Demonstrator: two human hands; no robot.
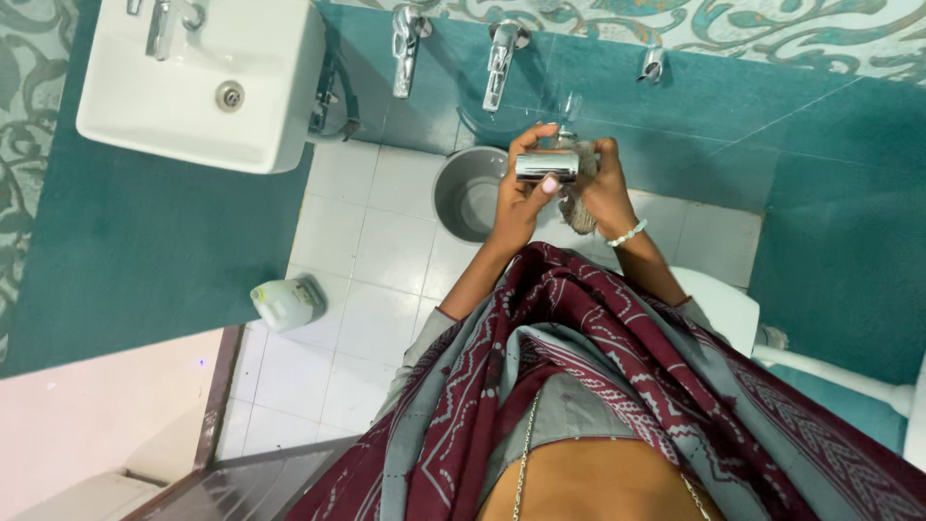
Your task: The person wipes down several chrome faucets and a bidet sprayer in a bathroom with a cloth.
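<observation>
A bathroom seen from above: white floor tiles (pixel 386 251) meet a teal tiled wall (pixel 733 106) with a patterned band along its top, and three chrome wall taps run along that wall, the middle tap (pixel 501 60) just beyond the hands. The left hand (pixel 522 198) is curled around a short shiny chrome cylinder (pixel 546 166), thumb across its near face and fingers wrapped over the far side, so it is closed on the piece. The right hand (pixel 606 188), with a white bead bracelet (pixel 627 233) at the wrist, presses in from the other end and has a grey-brown scrubbing pad (pixel 579 207) bunched in its palm, fingers folded over it and touching the cylinder's right end. The cylinder lies with its long axis running from one hand to the other, held level between them in front of the person's chest; both hands are on it, the left bearing most of the grip. Directly below the left hand, on the floor, stands a grey metal bucket (pixel 470 193). Well off to the left of the hands a white washbasin (pixel 203 87) hangs on the wall, and a pale plastic jug (pixel 286 302) lies on the tiles nearer the person. To the right of the hands part of a white toilet (pixel 723 304) shows.
</observation>
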